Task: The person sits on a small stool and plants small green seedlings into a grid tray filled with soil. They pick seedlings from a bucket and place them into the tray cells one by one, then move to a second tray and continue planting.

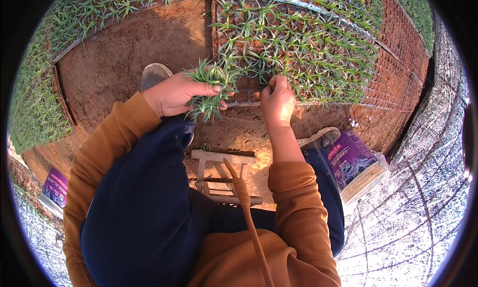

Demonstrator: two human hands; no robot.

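My left hand [186, 94] holds a bunch of small green seedlings [211, 83] with narrow pointed leaves, the thumb lying across them. To its right, my right hand [278, 100] is low over the near edge of a cell tray [244, 94] filled with reddish-brown soil. Thumb and fingers are pinched at the base of a seedling [263, 68]; the fingertips are partly hidden by the hand itself. Rows of similar seedlings [317, 59] stand in the tray beyond and to the right. A few soil cells between my hands hold no plant.
Bare soil [134, 44] lies left of the tray, with more planted trays [33, 96] beyond. Soil-filled trays [396, 70] extend rightward. A small wooden stool [224, 158] stands between my legs. Purple-labelled buckets [353, 163] sit on both sides, and shade netting [407, 197] covers the right side.
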